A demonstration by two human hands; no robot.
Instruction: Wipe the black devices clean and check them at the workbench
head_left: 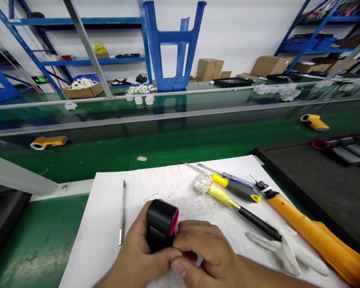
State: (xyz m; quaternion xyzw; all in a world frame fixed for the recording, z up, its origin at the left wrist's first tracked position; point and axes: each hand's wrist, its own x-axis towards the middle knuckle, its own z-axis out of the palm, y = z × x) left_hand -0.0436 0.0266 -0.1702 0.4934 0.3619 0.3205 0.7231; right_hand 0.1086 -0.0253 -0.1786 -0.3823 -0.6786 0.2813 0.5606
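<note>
My left hand (138, 256) wraps around a small black cylindrical part with a pink rim (162, 222), holding it just above the white sheet (168, 180). From the right, my right hand (207, 252) pinches the same part's lower side, fingertips pressed together against my left thumb. Both hands are closed on the part. Its underside is hidden by my fingers.
A thin metal blade (122, 214) lies left of my hands. To the right lie a yellow-handled screwdriver (228, 185), a brush-like black-handled tool (237, 206), an orange power tool (315, 232) and a white glove (291, 250). A green conveyor (180, 140) carries yellow parts (48, 142). A black tray (318, 180) sits right.
</note>
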